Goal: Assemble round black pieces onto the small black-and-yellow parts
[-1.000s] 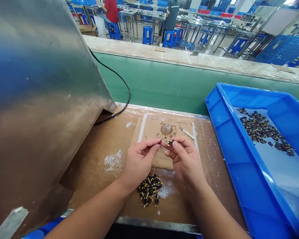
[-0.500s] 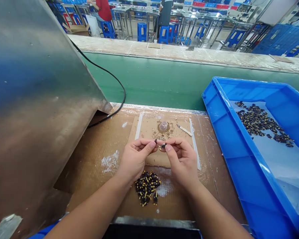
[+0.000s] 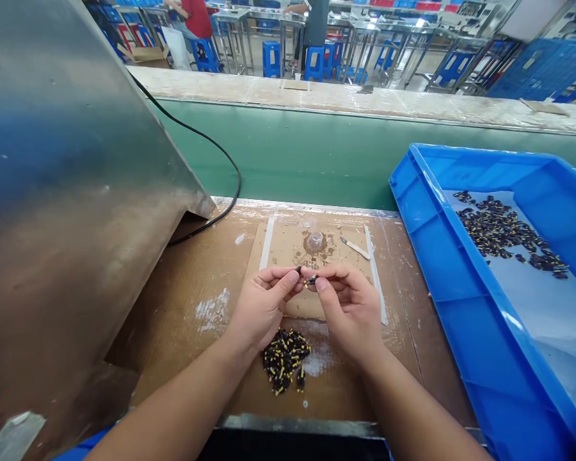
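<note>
My left hand pinches a tiny dark piece between thumb and forefinger. Close beside it, my right hand has its thumb and forefinger closed on a small black part with yellow tips. The fingers of both hands nearly meet over a cardboard sheet. Below my left hand lies a pile of black-and-yellow parts. Beyond the hands, a small clear cup sits on a wet-looking stain, and a light-handled knife rests to its right.
A blue crate on the right holds many similar parts on white sheeting. A large metal housing fills the left, with a black cable behind it. A green panel closes off the back. People stand and sit at distant benches.
Both hands keep almost the same pose, with the same pieces pinched. The view has shifted very slightly.
</note>
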A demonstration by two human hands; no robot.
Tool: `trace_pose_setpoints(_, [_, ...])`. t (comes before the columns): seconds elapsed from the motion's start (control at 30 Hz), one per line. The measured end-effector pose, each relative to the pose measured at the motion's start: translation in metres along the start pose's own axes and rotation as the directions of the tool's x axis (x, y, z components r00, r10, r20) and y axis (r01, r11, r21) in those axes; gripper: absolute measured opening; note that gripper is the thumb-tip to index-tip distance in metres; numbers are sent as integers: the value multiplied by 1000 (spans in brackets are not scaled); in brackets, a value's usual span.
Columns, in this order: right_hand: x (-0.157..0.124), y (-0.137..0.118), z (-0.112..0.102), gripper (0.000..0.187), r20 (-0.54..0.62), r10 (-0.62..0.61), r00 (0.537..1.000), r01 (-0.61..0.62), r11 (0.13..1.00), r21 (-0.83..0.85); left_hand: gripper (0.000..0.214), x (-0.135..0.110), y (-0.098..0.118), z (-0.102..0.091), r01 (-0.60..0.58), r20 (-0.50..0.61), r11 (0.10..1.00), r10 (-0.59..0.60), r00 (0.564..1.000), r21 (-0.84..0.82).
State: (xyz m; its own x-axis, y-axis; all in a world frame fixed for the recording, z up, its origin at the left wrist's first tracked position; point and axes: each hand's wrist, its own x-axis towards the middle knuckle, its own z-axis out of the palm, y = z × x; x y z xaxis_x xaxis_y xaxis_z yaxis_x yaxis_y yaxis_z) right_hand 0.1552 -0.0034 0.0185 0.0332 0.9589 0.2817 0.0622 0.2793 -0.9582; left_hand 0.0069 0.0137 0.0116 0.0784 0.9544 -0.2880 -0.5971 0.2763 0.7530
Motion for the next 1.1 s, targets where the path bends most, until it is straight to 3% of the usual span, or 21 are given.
trace_pose_setpoints(0.17, [1, 1, -2, 22, -72, -94, 993, 86, 991, -107, 19, 0, 3, 0, 66, 53, 989, -59, 997, -135])
trace_pose_setpoints(0.27, [2, 2, -1, 27, -79, -93, 993, 86, 993, -86, 18, 0, 2, 0, 32, 56, 992, -25, 998, -125])
trace_pose_setpoints(0.4, [2, -1, 3, 25, -78, -36, 996, 38, 999, 28, 17, -1, -3, -1, -124, -11, 991, 124, 992, 40])
trace_pose_setpoints(0.5, [3, -5, 6, 21, -55, 39, 998, -30, 988, 153, 16, -4, -5, -2, -237, 9, 937, 243, 970, 256])
trace_pose_setpoints(0.67, [3, -6, 6, 19, -25, 60, 998, -54, 983, 176, 15, -10, -4, -4, -300, 15, 862, 322, 947, 409])
trace_pose_setpoints(0.87, [0, -4, 7, 21, 11, 35, 999, -36, 987, 154, 16, -9, -4, -1, -285, -33, 904, 311, 950, 318])
trace_pose_setpoints(1.0, [-2, -2, 5, 23, -53, -28, 998, 31, 998, 62, 21, -5, -2, 1, -170, -53, 984, 173, 984, 55])
trace_pose_setpoints(1.1, [0, -1, 2, 23, -83, -106, 991, 100, 992, -75, 22, -2, 0, 0, -69, -27, 994, 67, 997, -80])
